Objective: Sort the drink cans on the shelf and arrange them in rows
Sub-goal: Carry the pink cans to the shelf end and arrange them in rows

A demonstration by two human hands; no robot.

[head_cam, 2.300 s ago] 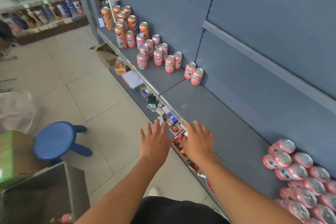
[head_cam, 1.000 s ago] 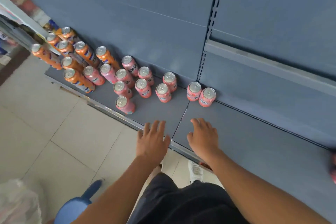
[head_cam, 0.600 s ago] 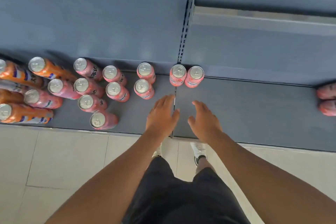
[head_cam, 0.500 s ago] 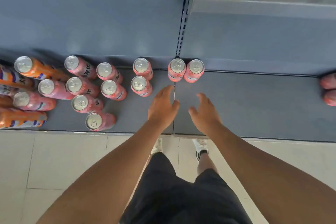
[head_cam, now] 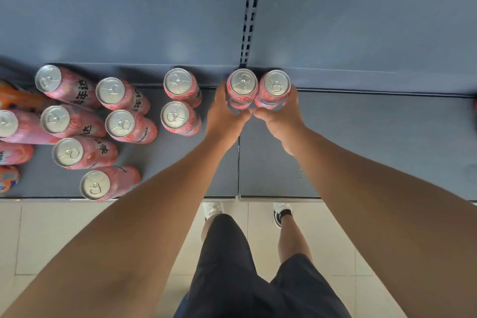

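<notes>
Two shoes (head_cam: pixel 213 208) and dark shorts (head_cam: pixel 232 279) over pale floor tiles (head_cam: pixel 64 240), bottom of frame. One grey shelf (head_cam: pixel 374 150), mid frame, seam at centre. Left hand (head_cam: pixel 224 116): fingers wrapped round first pink can (head_cam: pixel 242 85). Right hand (head_cam: pixel 281 116): fingers wrapped round second pink can (head_cam: pixel 275 85). Both cans upright, touching each other, at the shelf's back by the seam. Loose cluster of pink cans (head_cam: pixel 120 124), left; orange cans (head_cam: pixel 15 98), far left edge. Blue back panel (head_cam: pixel 129 8), top.

Pale tiled floor (head_cam: pixel 77 240) below; blue-grey back panel (head_cam: pixel 129 8) (slotted upright (head_cam: pixel 249 8) dividing it).
</notes>
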